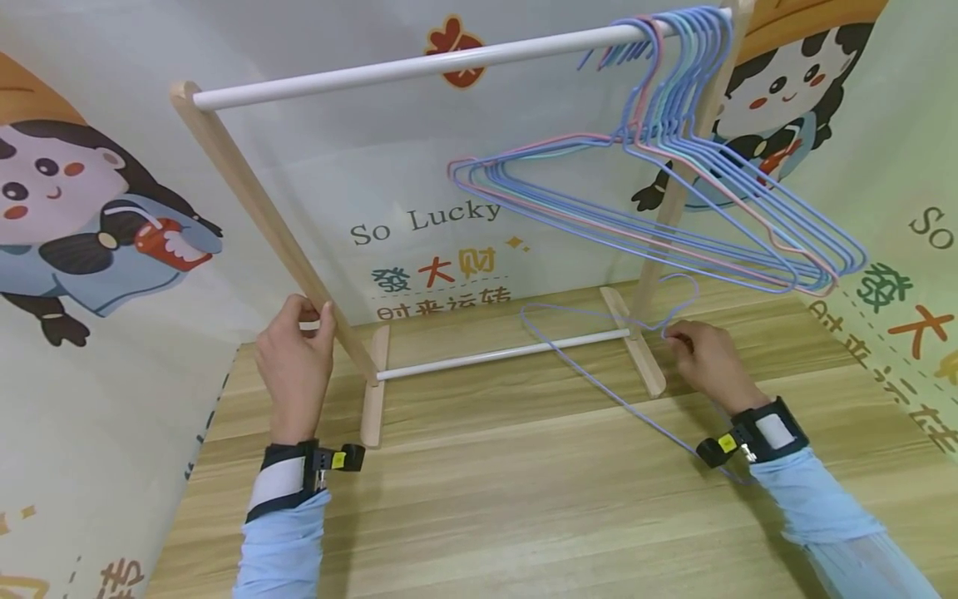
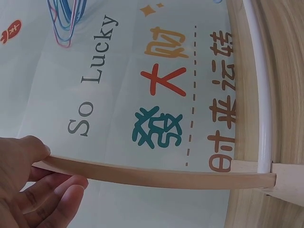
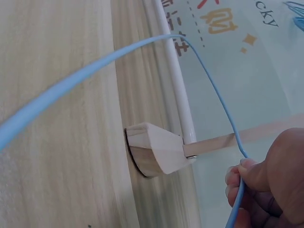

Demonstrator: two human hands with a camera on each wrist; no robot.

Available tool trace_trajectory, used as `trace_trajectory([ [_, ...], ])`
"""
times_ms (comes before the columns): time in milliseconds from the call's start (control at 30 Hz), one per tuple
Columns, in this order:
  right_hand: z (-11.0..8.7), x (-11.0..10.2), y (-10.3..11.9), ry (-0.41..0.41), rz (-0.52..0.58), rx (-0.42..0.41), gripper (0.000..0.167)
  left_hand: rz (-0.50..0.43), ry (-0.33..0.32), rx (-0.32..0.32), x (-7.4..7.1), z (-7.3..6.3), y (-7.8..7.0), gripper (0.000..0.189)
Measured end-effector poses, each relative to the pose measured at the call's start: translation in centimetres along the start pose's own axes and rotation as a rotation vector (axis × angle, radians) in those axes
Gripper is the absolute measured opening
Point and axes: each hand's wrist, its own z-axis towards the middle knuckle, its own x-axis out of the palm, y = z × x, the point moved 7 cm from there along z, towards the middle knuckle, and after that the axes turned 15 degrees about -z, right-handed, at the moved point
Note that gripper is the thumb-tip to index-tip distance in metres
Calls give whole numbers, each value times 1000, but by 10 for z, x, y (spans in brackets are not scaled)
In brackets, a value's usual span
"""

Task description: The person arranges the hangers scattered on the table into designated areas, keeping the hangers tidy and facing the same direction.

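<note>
My left hand (image 1: 298,362) pinches the left wooden post of the clothes rack (image 1: 258,200). In the left wrist view, the thumb lies on one side of that post and curled fingers (image 2: 52,194) on the other. A blue wire clothes hanger (image 1: 599,383) is pinched near its neck by my right hand (image 1: 707,358), low beside the rack's right foot. Its hook (image 1: 696,287) points up, and its long side slants down toward my right wrist. The right wrist view shows the thumb and fingers closed round the blue wire (image 3: 221,97).
Several blue, pink and teal hangers (image 1: 659,208) hang bunched at the right end of the white top rail (image 1: 419,62). A white lower bar (image 1: 501,355) joins the wooden feet (image 1: 636,349) on the wood-grain table (image 1: 524,516). Printed cloth (image 1: 359,150) stands behind.
</note>
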Motion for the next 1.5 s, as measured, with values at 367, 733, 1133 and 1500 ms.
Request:
trace_trajectory([
  [367, 1, -9, -3, 18, 38, 56, 13, -3, 3, -11, 0, 1, 1, 26],
  [733, -5, -19, -12, 62, 98, 110, 16, 1, 1, -2, 0, 0, -1, 26],
  [1133, -13, -29, -15, 64, 83, 143, 18, 5, -5, 10, -1, 0, -1, 26],
  [1500, -20, -39, -10, 32, 85, 121, 16, -5, -9, 19, -1, 0, -1, 24],
])
